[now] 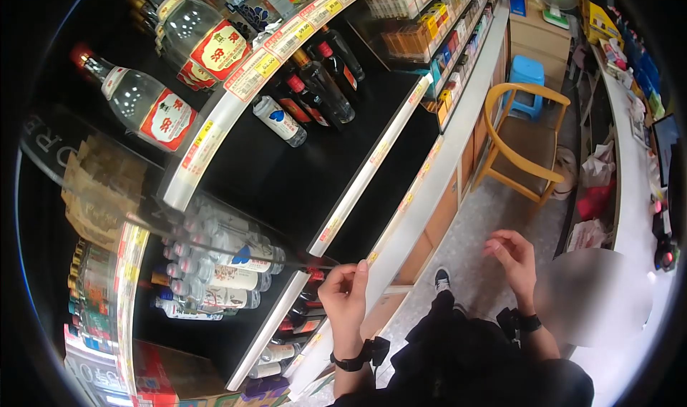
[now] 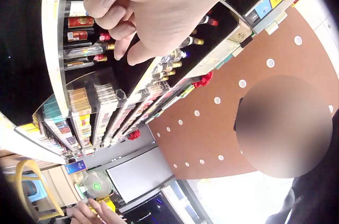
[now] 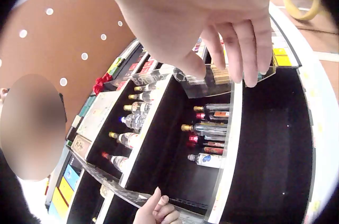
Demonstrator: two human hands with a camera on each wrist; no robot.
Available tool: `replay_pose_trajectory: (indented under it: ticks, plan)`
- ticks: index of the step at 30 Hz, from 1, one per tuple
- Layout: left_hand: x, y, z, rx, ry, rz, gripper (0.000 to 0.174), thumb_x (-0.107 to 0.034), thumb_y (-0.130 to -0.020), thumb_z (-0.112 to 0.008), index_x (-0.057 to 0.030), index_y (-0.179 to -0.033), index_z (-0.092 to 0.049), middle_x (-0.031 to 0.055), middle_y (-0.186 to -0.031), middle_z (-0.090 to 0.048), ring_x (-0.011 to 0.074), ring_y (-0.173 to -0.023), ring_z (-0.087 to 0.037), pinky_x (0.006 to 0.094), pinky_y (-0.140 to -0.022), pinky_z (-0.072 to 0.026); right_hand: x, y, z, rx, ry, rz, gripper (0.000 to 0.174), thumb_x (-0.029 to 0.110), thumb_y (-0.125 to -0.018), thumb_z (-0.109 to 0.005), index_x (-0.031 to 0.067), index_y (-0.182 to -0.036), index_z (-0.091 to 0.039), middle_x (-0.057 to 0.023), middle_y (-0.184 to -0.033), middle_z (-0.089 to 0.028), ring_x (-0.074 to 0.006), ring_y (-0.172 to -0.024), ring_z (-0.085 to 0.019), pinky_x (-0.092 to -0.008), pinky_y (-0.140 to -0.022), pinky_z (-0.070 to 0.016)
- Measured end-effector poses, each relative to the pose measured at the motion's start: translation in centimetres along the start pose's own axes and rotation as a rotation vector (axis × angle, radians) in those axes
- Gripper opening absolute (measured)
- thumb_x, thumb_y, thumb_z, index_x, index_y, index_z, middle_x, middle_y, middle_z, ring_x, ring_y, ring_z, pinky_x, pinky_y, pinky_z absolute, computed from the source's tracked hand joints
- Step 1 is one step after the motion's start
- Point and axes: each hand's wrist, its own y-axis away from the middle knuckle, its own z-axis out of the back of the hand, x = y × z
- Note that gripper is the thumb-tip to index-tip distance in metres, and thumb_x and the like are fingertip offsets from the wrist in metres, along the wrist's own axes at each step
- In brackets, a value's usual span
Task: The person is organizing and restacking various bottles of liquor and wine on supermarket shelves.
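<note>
My left hand (image 1: pixel 346 300) hovers beside the front edge of the dark shelf (image 1: pixel 365 224), its fingers loosely curled and nothing visible in them. Farther right, over the floor, my right hand (image 1: pixel 514 267) hangs with relaxed, slightly bent fingers and holds nothing. A clear bottle with a white label and blue leaf (image 1: pixel 279 121) stands on the middle shelf, with several dark bottles (image 1: pixel 315 85) next to it. In the right wrist view the same white-labelled bottle (image 3: pixel 206 160) shows below my spread fingers (image 3: pixel 249 49).
Large liquor bottles (image 1: pixel 154 106) line the upper shelf behind price tags (image 1: pixel 247 78). Packed clear bottles (image 1: pixel 229 264) fill part of a lower shelf. Cigarette packs (image 1: pixel 429 31) stand farther along. A wooden chair (image 1: pixel 526 142) and blue stool (image 1: pixel 526 85) occupy the aisle, opposite a white counter (image 1: pixel 630 171).
</note>
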Motion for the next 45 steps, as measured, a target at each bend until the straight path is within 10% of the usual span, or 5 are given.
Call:
replay_pose_trajectory:
  ticks: [26,35,42,45]
  plan:
    - [0.7,-17.9,-10.0,0.106,0.223,0.071,0.014,-0.015,-0.096,-0.069,-0.0007,-0.097,-0.066,-0.0039,-0.071,-0.055,0.0016,-0.058,-0.044,0.0184,-0.051,-0.032,2.9,-26.5,-14.6,0.288,0.149,0.312,0.026,0.005,-0.089,-0.072,-0.0009,-0.114,-0.065,-0.0091,-0.098,-0.072,-0.0165,-0.092,-0.069,-0.0303,-0.086,-0.0532]
    - [-0.8,-23.0,-17.4,0.101,0.466,0.236,0.04,-0.026,-0.103,-0.055,-0.0007,-0.134,-0.05,0.0151,-0.125,-0.06,0.0208,-0.108,-0.062,0.0348,-0.092,-0.051,8.5,-41.1,-19.2,0.411,0.328,0.586,0.074,0.029,-0.079,-0.082,0.0025,-0.138,-0.047,-0.0178,-0.135,-0.056,-0.0325,-0.122,-0.058,-0.0411,-0.098,-0.0497]
    - [-0.6,-24.4,-19.4,0.025,0.472,0.292,0.049,-0.026,-0.103,-0.055,-0.0019,-0.143,-0.04,0.017,-0.132,-0.056,0.0261,-0.125,-0.054,0.0388,-0.106,-0.0428,10.3,-46.3,-24.2,0.575,0.571,0.609,0.07,0.032,-0.078,-0.081,0.0,-0.134,-0.053,-0.0202,-0.099,-0.066,-0.0301,-0.085,-0.068,-0.0394,-0.078,-0.053]
    - [-0.4,-24.9,-19.5,-0.005,0.491,0.313,0.052,-0.026,-0.103,-0.055,-0.0024,-0.146,-0.036,0.0176,-0.134,-0.055,0.0269,-0.128,-0.052,0.0392,-0.107,-0.0421,9.1,-47.4,-25.1,0.597,0.513,0.73,0.069,0.029,-0.078,-0.081,0.0007,-0.133,-0.052,-0.0211,-0.109,-0.063,-0.0279,-0.079,-0.067,-0.0396,-0.074,-0.0547]
